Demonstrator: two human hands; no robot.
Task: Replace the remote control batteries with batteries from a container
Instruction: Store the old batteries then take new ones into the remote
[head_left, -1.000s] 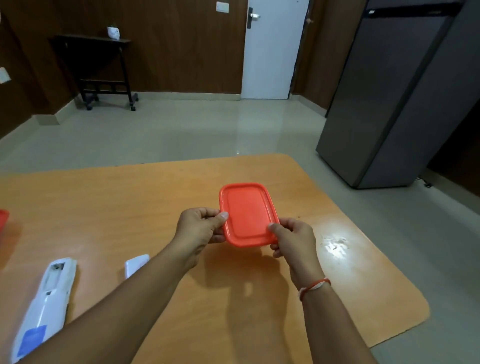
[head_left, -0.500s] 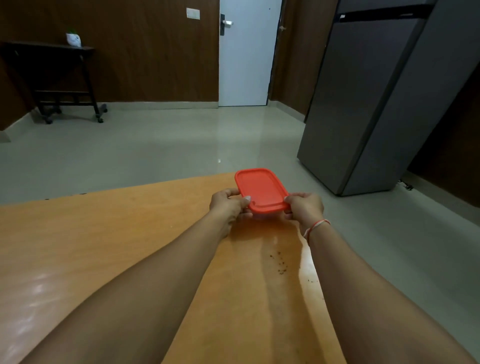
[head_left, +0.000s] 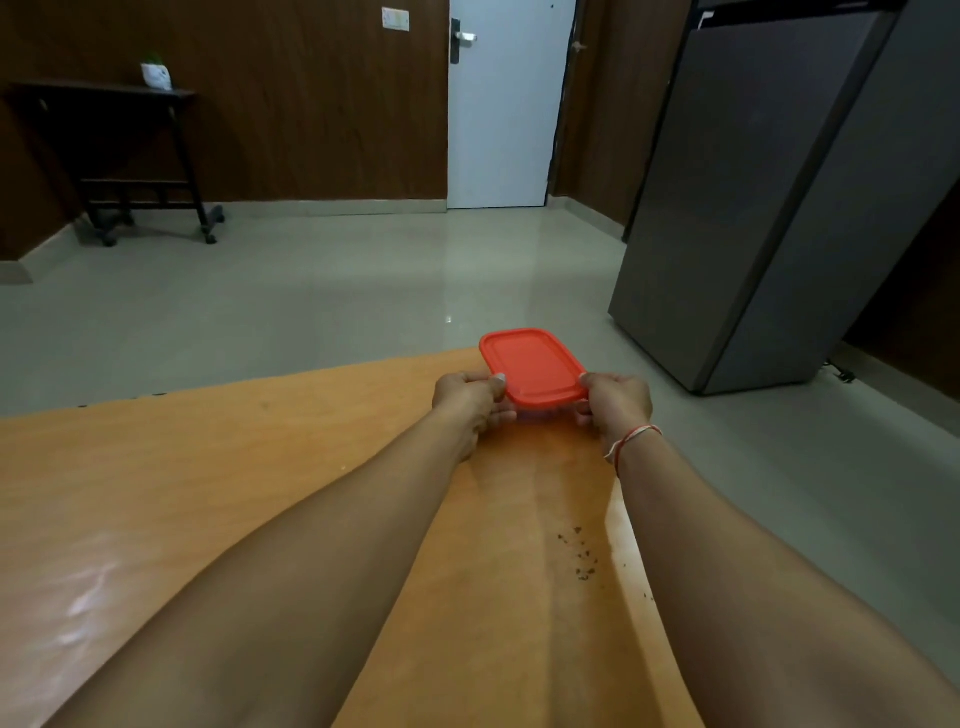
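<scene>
A small container with a red lid (head_left: 532, 366) is at the far right corner of the orange wooden table (head_left: 208, 467). My left hand (head_left: 467, 397) grips its near left corner and my right hand (head_left: 615, 402) grips its near right corner, thumbs on the lid's edge. Both arms are stretched far forward. The container's body under the lid is mostly hidden by my fingers; I cannot tell if it rests on the table. The remote control and batteries are out of view.
The table's right edge (head_left: 631, 525) runs beside my right arm, with dark crumbs (head_left: 582, 558) near it. A grey refrigerator (head_left: 769, 197) stands on the floor at right. A white door (head_left: 501, 104) and a dark side table (head_left: 111, 150) are at the back.
Both hands have carried the red-lidded container from in front of me out to the table's far right corner. The view has turned right, and the remote and its cover have left the frame.
</scene>
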